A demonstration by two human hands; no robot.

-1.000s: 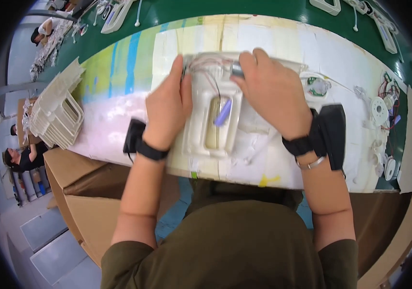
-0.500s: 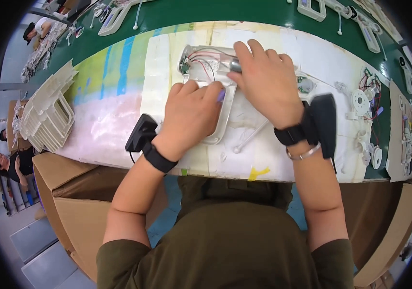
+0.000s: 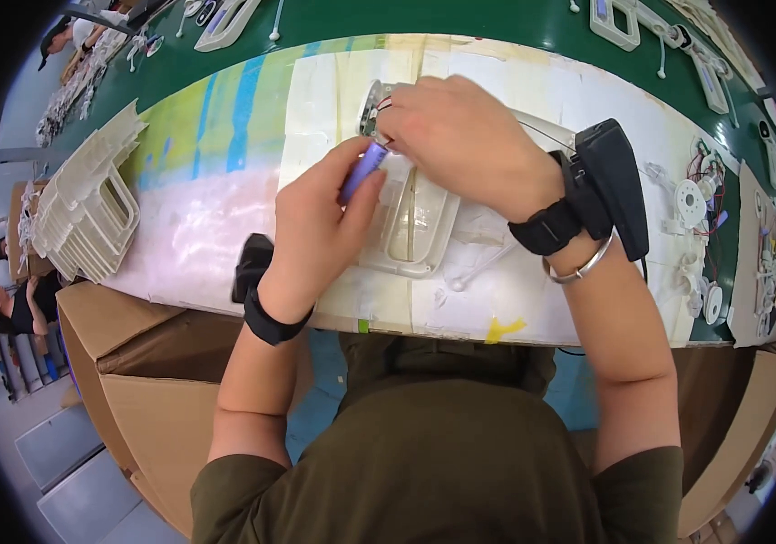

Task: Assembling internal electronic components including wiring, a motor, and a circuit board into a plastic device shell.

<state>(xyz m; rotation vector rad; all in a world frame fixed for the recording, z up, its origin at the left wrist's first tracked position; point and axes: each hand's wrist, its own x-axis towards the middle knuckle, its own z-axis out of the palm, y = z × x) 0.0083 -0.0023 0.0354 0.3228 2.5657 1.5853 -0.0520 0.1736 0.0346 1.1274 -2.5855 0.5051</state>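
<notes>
My left hand point(image 3: 315, 218) grips a slim purple cylindrical battery point(image 3: 363, 174) between thumb and fingers, tilted with its upper end toward my other hand. My right hand point(image 3: 469, 140) reaches across from the right, its fingers closed together at the battery's upper end. Whatever they pinch is hidden; a bit of wire shows beside them. Beneath both hands lies a whitish plastic housing half point(image 3: 447, 228) with a looped handle frame. Its round head end point(image 3: 370, 109) shows past my right fingertips, and my right hand covers much of its middle.
A white ball-tipped rod point(image 3: 460, 282) lies right of the housing. Stacked white plastic shells point(image 3: 88, 213) stand at the left. White discs point(image 3: 689, 204) with wires sit at the right. Cardboard boxes point(image 3: 165, 399) flank me below the table edge. Other people are at far left.
The battery has come up from the housing in my left hand, now turned and showing its length. My right hand has moved left, over the housing's head end, covering the wires and metal cylinder.
</notes>
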